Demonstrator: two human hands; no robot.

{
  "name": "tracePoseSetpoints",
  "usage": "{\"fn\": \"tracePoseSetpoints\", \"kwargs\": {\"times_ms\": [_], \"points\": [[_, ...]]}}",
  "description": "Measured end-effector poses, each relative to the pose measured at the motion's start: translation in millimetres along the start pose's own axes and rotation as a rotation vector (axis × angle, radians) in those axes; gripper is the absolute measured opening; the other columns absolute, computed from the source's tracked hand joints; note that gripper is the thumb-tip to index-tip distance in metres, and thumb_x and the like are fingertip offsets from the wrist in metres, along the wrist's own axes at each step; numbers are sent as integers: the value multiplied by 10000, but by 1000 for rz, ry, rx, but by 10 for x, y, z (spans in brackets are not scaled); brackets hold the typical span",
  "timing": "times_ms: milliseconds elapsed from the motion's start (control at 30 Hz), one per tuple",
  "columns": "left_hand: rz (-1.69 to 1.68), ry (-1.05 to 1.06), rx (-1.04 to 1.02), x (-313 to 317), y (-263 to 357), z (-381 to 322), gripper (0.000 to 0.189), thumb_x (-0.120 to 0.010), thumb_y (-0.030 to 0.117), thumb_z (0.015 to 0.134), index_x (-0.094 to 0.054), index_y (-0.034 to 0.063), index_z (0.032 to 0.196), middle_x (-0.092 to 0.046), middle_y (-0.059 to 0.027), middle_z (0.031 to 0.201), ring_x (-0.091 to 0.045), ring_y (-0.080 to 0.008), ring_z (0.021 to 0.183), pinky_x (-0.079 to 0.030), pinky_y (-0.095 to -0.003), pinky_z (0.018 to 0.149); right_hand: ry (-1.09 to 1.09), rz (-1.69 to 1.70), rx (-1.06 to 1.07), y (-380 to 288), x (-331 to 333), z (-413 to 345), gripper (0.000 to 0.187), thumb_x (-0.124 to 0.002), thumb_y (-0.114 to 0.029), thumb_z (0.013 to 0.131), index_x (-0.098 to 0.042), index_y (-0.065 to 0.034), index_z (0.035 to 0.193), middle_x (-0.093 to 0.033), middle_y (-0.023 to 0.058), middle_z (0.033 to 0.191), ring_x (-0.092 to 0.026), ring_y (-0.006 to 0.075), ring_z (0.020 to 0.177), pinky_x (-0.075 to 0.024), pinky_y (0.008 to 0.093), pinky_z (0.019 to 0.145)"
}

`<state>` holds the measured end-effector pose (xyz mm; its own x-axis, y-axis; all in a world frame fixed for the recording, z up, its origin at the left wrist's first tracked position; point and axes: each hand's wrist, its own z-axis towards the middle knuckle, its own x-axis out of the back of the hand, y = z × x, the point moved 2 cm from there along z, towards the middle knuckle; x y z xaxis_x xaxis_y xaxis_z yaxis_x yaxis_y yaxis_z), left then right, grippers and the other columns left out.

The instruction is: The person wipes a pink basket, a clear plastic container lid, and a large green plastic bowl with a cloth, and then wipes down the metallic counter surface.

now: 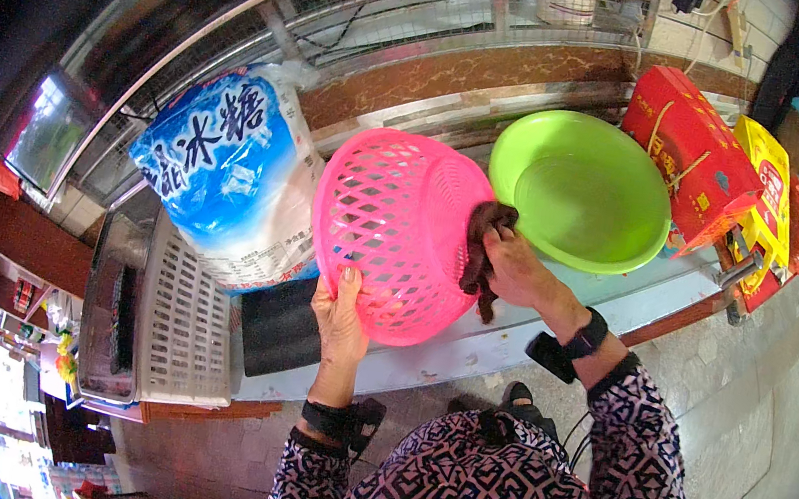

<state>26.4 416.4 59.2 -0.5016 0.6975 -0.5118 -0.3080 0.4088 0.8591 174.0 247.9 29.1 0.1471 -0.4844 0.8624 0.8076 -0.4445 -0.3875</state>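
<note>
A pink plastic colander basket with diamond-shaped holes is tilted on its side in front of me. My left hand grips its rim at the lower left, thumb on the outside. Bunched in my right hand is a dark brown cloth, pressed against the right side of the basket near its base. Just beyond that hand, a lime-green plastic basin rests on the counter, and I see nothing in it. The fingertips of my left hand are partly hidden by the basket.
Left of the basket stands a large blue-and-white plastic sack bearing writing, next to a white slotted plastic crate. Red and yellow gift bags stand at the right end of the counter. A mesh-covered window runs behind.
</note>
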Motion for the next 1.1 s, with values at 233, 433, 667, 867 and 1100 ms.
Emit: {"fn": "tracePoseSetpoints", "kwargs": {"times_ms": [233, 433, 667, 867, 1100], "points": [[56, 25, -67, -21, -107, 173, 199, -572, 213, 825, -538, 84, 972, -540, 18, 804, -537, -88, 700, -470, -261, 622, 451, 85, 66, -838, 611, -85, 410, -565, -88, 642, -480, 47, 1021, -483, 228, 988, -464, 386, 948, -416, 403, 773], [-108, -51, -103, -191, -138, 331, 226, -484, 256, 875, -524, 76, 1006, -556, -20, 922, -535, -115, 824, -472, -273, 712, 342, -288, 322, -1180, 165, -50, 436, -494, -165, 689, -479, 21, 1084, -445, 190, 1070, -461, 330, 938, -429, 349, 765], [-26, 125, -100, -117, -152, 198, 403, -542, 252, 838, -419, 91, 1186, -503, -18, 1041, -482, -123, 912, -418, -289, 790, 116, -205, 625, -947, -25, -398, 316, -517, -186, 648, -574, -48, 927, -451, 145, 1090, -456, 300, 954, -440, 324, 774], [106, -113, -142, -94, -183, 78, 414, -501, 200, 866, -380, 66, 1239, -482, -12, 1131, -447, -107, 995, -353, -255, 871, 256, -215, 537, -971, 606, 71, 337, -524, -148, 659, -543, -1, 962, -467, 139, 1032, -455, 280, 924, -424, 321, 786], [76, -225, -121, -17, -56, -157, 394, -509, 133, 849, -396, 58, 1218, -504, -24, 1111, -456, -98, 998, -354, -267, 876, 210, 167, 263, -359, 924, 838, 370, -572, -48, 642, -535, -30, 1009, -479, 169, 1069, -454, 371, 954, -384, 397, 839]]}}
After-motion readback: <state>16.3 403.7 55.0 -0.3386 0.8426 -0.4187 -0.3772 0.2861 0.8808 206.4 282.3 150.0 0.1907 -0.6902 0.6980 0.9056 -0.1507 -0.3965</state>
